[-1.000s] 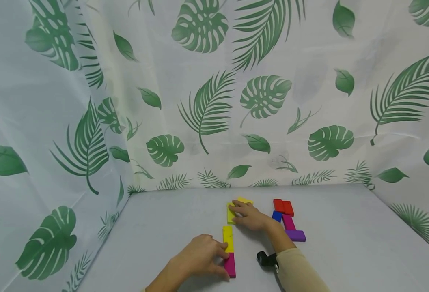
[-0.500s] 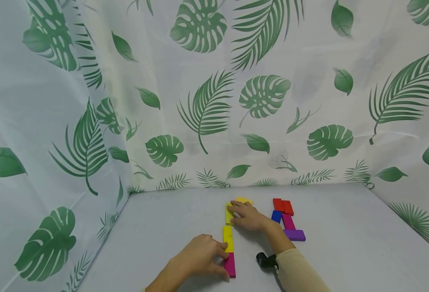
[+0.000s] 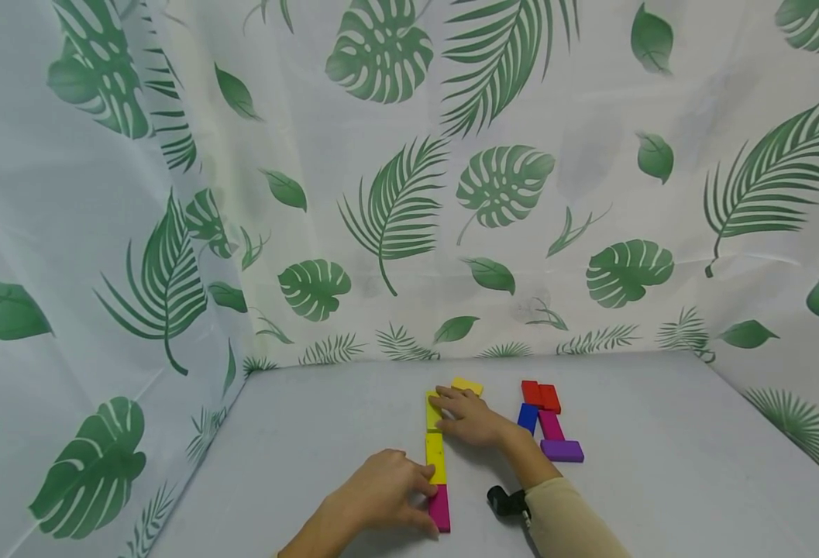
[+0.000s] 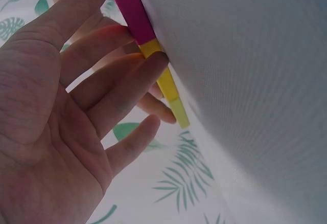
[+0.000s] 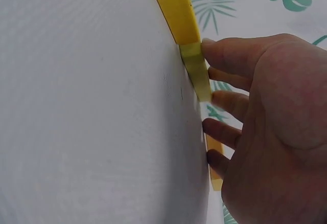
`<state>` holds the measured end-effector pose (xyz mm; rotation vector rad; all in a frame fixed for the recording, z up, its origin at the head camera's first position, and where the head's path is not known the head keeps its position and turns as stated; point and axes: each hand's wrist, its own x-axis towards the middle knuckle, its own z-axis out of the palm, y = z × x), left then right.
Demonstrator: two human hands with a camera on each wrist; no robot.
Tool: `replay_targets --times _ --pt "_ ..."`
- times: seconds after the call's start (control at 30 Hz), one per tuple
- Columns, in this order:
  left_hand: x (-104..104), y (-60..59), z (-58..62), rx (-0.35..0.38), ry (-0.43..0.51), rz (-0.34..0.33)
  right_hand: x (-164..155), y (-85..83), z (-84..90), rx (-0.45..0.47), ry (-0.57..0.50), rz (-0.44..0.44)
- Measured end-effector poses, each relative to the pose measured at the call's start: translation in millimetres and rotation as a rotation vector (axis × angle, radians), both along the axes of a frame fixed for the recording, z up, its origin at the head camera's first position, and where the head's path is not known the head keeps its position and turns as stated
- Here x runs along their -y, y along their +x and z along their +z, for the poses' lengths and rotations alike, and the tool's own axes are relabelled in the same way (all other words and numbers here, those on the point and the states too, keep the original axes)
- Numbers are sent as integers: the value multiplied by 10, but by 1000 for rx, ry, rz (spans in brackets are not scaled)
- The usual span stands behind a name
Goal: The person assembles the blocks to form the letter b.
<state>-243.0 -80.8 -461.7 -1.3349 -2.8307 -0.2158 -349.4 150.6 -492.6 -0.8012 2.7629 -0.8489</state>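
In the head view, a row of flat blocks runs away from me. A magenta block [image 3: 439, 509] is nearest, a yellow block [image 3: 435, 456] follows, and a greenish-yellow block [image 3: 433, 411] lies end to end beyond it. My left hand [image 3: 388, 490] touches the row with spread fingers, the thumb at the magenta block's near end and fingertips on the yellow one. My right hand [image 3: 475, 418] rests its fingertips and thumb on the greenish-yellow block. In the right wrist view, its thumb [image 5: 225, 52] touches that block near the joint. Another yellow block [image 3: 468, 385] lies just beyond the right hand.
To the right lie two red blocks [image 3: 541, 395], a blue block [image 3: 528, 417], a magenta block [image 3: 551, 425] and a purple block [image 3: 562, 451]. A black device [image 3: 505, 501] sits at the right wrist. Leaf-patterned curtain [image 3: 395, 232] encloses the grey table [image 3: 297, 434].
The right hand has slid the greenish-yellow block left and slightly nearer, closing the gap to the yellow block. The left hand has stayed in place.
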Motion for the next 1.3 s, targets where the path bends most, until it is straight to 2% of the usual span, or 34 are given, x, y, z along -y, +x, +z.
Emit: replay_targets --times 0.37,0.67,1.3 --pt "-5 -24 -15 45 -1 22 16 4 4 11 -1 -15" --pt "-17 6 27 71 -7 38 25 13 10 17 -3 -18" --pt "1 0 -2 40 9 13 24 5 1 6 -5 4"
